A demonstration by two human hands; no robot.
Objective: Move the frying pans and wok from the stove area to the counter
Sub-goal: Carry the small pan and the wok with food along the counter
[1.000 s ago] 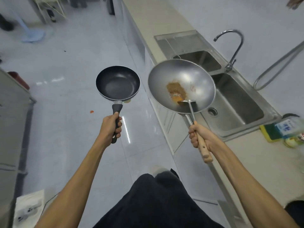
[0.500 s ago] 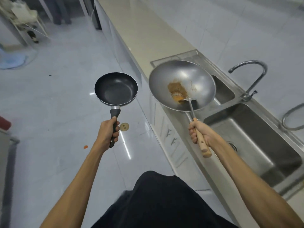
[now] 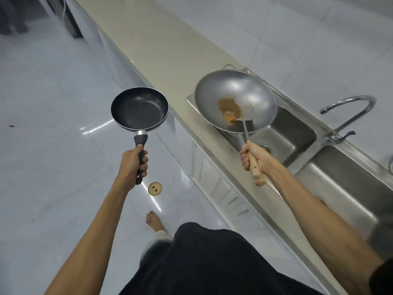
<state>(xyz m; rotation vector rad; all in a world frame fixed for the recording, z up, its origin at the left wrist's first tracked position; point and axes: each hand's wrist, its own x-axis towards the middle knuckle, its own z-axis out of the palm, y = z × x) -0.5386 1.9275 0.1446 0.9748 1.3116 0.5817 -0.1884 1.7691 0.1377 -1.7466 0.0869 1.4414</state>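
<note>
My left hand (image 3: 133, 163) grips the black handle of a small black frying pan (image 3: 139, 109), held out level over the floor left of the counter. My right hand (image 3: 253, 159) is closed around the wooden handle of a steel wok (image 3: 244, 90) and a spatula's handle together. The wok hangs over the near end of the sink's drainboard and the left basin, with brown food residue (image 3: 229, 106) and the spatula's blade (image 3: 244, 120) lying inside it. The beige counter (image 3: 157, 45) runs away ahead of the wok.
A double steel sink (image 3: 344, 188) with a curved tap (image 3: 348, 116) sits to the right of the wok. White cabinet fronts (image 3: 221, 184) stand below the counter. A round floor drain (image 3: 155, 188) lies on the glossy tiled floor near my bare foot (image 3: 154, 222).
I have walked forward along the counter. The sink has slid back towards me and to the right. Both pans stay held out in front, and the beige counter stretch is closer.
</note>
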